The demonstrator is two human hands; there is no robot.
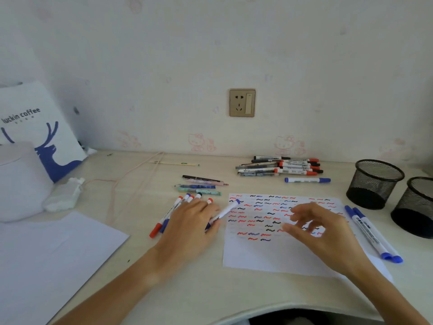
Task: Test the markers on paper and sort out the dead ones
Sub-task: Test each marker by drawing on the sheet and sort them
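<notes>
- Pale wooden desk (206, 285) meets a cartoon-papered wall.
- White test sheet of paper (276, 252), covered with red, blue and black squiggles, lies right of centre.
- Left hand (189, 226) rests on a row of white markers (171, 212), gripping a blue-capped white marker (228, 211) at the sheet's left edge.
- Right hand (321, 233) hovers over the squiggles, fingers loosely spread, holding nothing.
- Two blue-capped markers (375, 235) lie right of the sheet.

The light wooden desk (192, 285) carries a scribbled test sheet (269, 252), a blank sheet (46, 259), marker groups (281, 166), two blue markers (372, 233), assorted pens (201, 186) and two mesh cups (375, 184).
</notes>
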